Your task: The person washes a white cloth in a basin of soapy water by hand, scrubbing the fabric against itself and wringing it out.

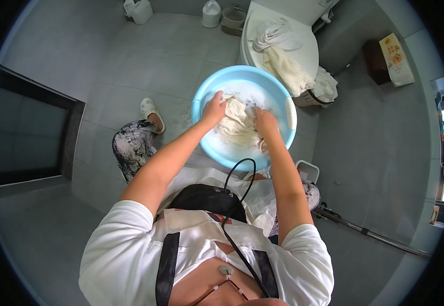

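Note:
A light blue plastic basin [210,148] stands in front of me with foamy, soapy water in it. In the suds lies a wet cream-coloured cloth [236,121], bunched and creased. My left hand [215,108] is closed on the cloth's upper left edge, near the basin's left side. On the other side, my right hand [265,123] grips the cloth's right part, its fingertips partly hidden in the folds and foam. Both forearms reach over the near rim.
A white toilet [306,51] stands beyond the basin, with a white garment [277,34] and a cream knit garment [289,70] on its lid. Beside it is a lined waste bin [325,85]. Jugs [211,14] stand by the far wall. A black cable [228,186] loops near the basin.

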`<state>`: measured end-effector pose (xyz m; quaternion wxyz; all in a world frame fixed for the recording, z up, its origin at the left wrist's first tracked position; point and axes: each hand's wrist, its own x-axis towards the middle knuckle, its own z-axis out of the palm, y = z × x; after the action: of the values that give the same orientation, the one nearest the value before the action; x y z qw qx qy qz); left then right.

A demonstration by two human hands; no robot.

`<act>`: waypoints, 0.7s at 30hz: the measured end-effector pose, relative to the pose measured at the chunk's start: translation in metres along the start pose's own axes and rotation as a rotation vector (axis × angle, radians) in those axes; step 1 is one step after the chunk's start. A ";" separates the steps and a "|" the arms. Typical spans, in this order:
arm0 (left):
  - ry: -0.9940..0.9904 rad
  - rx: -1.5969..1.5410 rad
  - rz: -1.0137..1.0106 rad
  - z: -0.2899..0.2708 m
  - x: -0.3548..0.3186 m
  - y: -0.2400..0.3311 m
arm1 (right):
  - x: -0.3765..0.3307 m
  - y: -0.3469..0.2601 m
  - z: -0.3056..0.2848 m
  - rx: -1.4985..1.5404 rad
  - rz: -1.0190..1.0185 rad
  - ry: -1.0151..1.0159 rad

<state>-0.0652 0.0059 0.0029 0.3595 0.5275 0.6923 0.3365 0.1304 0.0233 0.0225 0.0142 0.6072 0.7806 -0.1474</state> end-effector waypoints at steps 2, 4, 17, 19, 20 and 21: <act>0.095 -0.223 0.014 -0.003 0.008 -0.001 | -0.003 -0.001 -0.009 -0.045 0.106 -0.046; 0.158 -0.184 0.119 -0.005 0.011 0.001 | -0.010 0.002 -0.019 -0.157 0.149 -0.051; -0.172 0.131 -0.069 0.004 0.033 -0.016 | -0.009 0.001 -0.016 0.051 -0.195 0.157; -0.175 0.201 -0.083 0.010 0.030 -0.012 | 0.001 -0.008 -0.003 0.270 -0.163 0.003; -0.158 0.173 -0.109 0.014 0.032 -0.019 | 0.002 -0.012 0.008 0.263 -0.155 -0.021; -0.144 0.143 -0.130 0.017 0.033 -0.022 | 0.001 -0.015 0.018 0.255 -0.142 -0.042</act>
<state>-0.0676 0.0349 -0.0294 0.3909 0.5285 0.7198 0.2232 0.1134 0.0171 0.0083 -0.0570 0.5440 0.7962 -0.2586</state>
